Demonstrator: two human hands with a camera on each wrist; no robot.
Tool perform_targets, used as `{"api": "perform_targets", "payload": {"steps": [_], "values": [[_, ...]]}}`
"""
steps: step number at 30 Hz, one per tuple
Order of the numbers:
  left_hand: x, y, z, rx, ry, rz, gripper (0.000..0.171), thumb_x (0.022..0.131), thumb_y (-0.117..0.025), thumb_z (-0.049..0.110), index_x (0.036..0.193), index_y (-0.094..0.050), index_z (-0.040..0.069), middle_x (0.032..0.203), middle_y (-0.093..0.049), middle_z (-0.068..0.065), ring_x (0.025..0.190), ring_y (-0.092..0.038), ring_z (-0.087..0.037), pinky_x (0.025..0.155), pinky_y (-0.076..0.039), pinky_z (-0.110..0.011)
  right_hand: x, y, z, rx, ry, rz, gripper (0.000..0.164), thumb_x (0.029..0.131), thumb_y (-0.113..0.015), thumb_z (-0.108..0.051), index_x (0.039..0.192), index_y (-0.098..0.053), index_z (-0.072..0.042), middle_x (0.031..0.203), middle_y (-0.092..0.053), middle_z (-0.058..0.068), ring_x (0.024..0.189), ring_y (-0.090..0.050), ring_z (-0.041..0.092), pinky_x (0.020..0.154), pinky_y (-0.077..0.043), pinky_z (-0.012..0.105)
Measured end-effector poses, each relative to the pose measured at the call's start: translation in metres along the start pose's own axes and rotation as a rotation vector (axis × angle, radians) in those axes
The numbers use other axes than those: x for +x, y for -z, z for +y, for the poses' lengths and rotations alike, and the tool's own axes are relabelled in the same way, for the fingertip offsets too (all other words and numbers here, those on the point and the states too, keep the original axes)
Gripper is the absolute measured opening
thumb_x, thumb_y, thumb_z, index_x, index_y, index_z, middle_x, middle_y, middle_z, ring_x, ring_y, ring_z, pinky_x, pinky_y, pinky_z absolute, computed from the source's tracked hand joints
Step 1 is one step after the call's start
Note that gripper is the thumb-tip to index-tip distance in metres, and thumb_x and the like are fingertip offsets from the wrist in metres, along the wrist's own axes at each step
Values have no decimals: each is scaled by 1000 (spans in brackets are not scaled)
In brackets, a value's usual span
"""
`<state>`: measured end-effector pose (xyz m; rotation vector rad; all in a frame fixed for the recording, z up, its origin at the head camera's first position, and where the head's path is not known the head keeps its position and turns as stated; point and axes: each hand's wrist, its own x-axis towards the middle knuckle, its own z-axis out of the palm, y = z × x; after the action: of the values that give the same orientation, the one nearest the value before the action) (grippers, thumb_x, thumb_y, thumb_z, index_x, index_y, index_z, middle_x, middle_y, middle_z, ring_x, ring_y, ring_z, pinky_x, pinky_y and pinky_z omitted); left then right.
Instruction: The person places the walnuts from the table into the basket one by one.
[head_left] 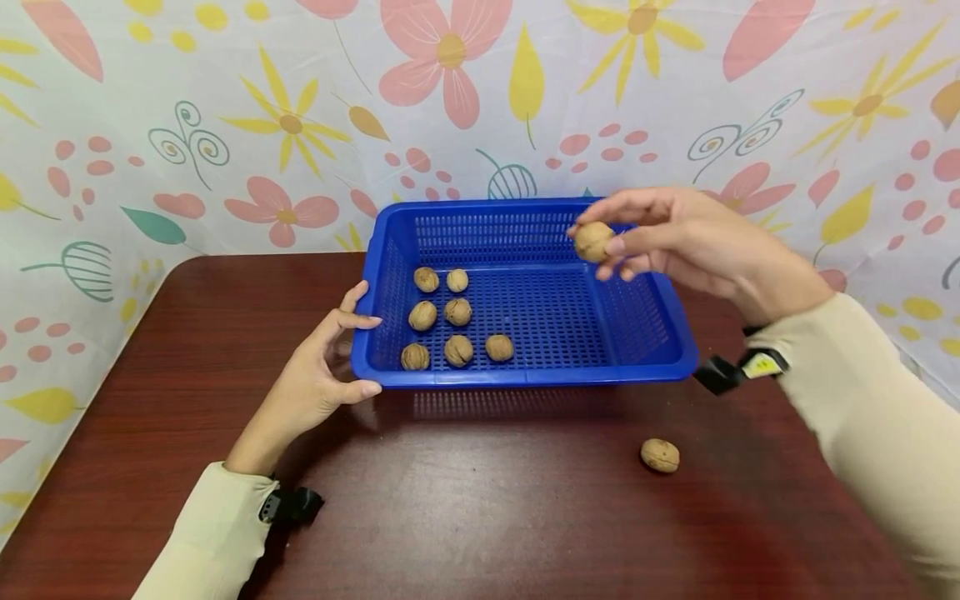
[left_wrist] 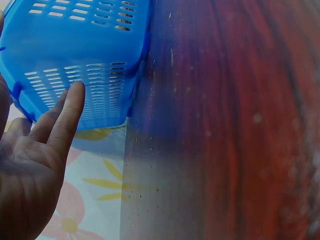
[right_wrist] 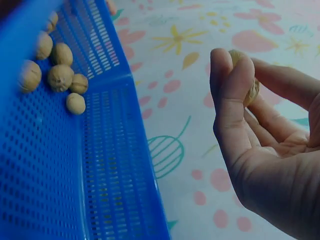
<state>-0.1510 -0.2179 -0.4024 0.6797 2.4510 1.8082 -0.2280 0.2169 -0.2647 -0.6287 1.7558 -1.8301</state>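
My right hand [head_left: 678, 237] holds a walnut [head_left: 594, 242] between thumb and fingers, above the right end of a blue plastic basket [head_left: 517, 377]. In the right wrist view the fingers cover much of that walnut [right_wrist: 253, 92]. At the basket's left end, my left hand [head_left: 318, 367] grips the rim near the front corner, thumb toward the front, fingers along the side. Two fingers [left_wrist: 70, 117] stretch out beside the outer wall in the left wrist view. Inside the basket, several walnuts [head_left: 458, 312] lie in short rows at the left.
One loose walnut [head_left: 660, 456] lies on the dark red wooden table [head_left: 480, 500], in front of the basket's right part. Behind the table hangs a white cloth [head_left: 480, 158] printed with flowers and leaves. Black straps circle both wrists.
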Motion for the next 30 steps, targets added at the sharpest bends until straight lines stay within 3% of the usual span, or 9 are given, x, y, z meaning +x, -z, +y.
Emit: {"api": "perform_targets", "payload": {"steps": [6,15,21,30], "values": [[0,0,-2,3,0,3,64,84,-87,4,140,-55,3,176,-18,6,121,-65,-14,95,-56,-20,54,0,5,-30,-99,52,29,101,-62,5,127,-70,-5,124,-70,11,87,-75,24,72,-61,29],[1,0,-2,-13,-15,-2,66,84,-87,4,141,-53,1,177,-17,3,119,-65,-7,94,-57,-20,109,-6,34,32,-160,-1,28,100,-61,7,120,-73,-8,113,-75,7,88,-77,26,75,-62,30],[1,-1,-2,-13,-17,0,66,84,-87,6,140,-54,1,177,-17,3,119,-65,-7,95,-56,-20,126,-8,56,-9,-198,-30,29,100,-61,6,121,-71,-10,110,-73,5,94,-77,26,82,-61,32],[1,-1,-5,-15,-27,2,66,84,-88,6,140,-53,0,177,-17,2,120,-64,-8,94,-57,-19,132,-6,84,-147,-375,-87,37,99,-61,6,135,-61,0,102,-71,6,93,-77,25,82,-61,32]]}}
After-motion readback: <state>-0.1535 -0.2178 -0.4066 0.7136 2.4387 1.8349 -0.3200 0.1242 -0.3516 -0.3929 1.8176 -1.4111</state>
